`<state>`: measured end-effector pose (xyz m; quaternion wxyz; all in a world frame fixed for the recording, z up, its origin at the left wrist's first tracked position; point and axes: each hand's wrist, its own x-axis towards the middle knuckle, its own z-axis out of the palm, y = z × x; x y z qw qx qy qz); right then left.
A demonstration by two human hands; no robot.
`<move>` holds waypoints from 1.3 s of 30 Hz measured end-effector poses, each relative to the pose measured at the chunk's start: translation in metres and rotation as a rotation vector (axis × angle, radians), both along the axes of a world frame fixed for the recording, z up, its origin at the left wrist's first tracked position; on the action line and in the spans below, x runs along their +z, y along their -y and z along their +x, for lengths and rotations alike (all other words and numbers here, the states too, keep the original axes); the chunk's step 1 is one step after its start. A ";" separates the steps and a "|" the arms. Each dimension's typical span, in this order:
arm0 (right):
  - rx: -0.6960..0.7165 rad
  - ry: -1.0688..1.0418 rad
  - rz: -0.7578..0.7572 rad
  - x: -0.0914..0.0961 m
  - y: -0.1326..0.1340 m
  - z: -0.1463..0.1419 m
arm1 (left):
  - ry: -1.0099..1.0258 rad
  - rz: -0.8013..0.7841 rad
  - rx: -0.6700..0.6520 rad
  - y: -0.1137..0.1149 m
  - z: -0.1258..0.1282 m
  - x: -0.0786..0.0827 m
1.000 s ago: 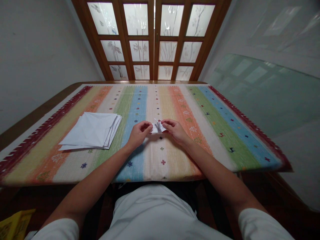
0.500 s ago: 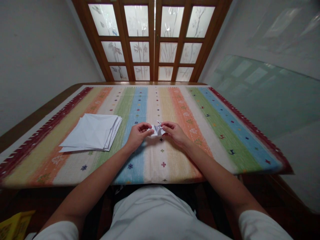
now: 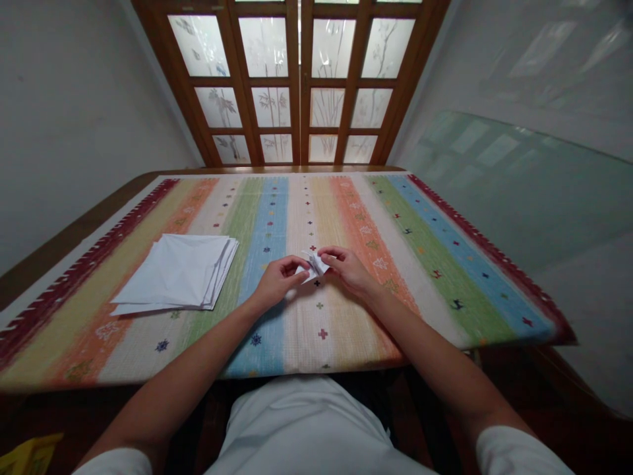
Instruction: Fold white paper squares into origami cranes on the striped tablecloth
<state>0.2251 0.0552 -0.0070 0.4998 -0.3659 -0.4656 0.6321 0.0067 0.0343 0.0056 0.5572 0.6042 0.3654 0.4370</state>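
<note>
Paper stack (image 3: 174, 272) — near the left hand (image 3: 278, 282).

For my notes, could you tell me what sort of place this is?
Probably a room in a home: a striped cloth covers a wooden table, with wood-framed frosted glass doors beyond it.

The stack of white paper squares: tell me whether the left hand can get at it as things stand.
Probably yes. The left hand lies near the stack of white paper squares, and only the striped tablecloth lies between them. It is pinching the folded paper, though, so it would likely have to let go first.
</note>
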 end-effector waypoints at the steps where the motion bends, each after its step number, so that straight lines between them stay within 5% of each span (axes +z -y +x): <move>1: 0.008 0.000 0.002 -0.001 0.000 0.000 | -0.008 0.001 0.000 0.000 0.000 -0.001; 25: 0.027 0.004 -0.009 0.005 0.003 0.002 | -0.079 0.082 0.006 -0.001 -0.007 0.002; 39: -0.019 -0.109 -0.118 0.007 -0.008 0.018 | -0.008 0.009 0.215 -0.009 -0.014 0.009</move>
